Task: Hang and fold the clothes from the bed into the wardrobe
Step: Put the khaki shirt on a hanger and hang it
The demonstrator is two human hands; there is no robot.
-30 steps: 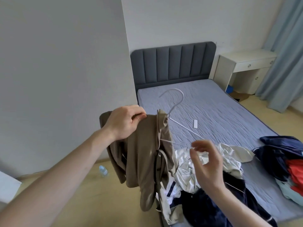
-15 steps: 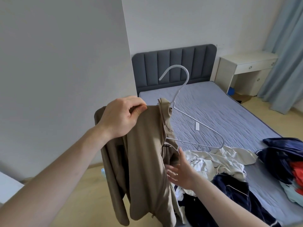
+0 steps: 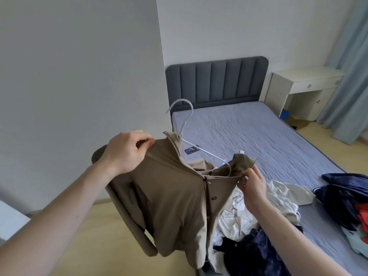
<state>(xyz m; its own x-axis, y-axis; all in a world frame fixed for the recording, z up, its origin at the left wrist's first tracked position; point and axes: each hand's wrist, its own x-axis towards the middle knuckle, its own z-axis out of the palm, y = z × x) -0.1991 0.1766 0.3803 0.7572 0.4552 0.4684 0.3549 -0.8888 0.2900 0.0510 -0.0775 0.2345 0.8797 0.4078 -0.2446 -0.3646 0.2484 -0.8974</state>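
Legible text: none. Small dark tab (image 3: 213,198) on brown shirt (image 3: 175,196) front bears marks too small to read.

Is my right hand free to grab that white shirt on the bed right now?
Probably not yet: the right hand pinches the tan jacket over the hanger. The white shirt lies uncovered just beside it.

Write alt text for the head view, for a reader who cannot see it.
Two bare hands fit a tan jacket onto a white hanger: the left hand grips one shoulder, the right hand pinches the other. Behind, a bed holds heaped clothes.
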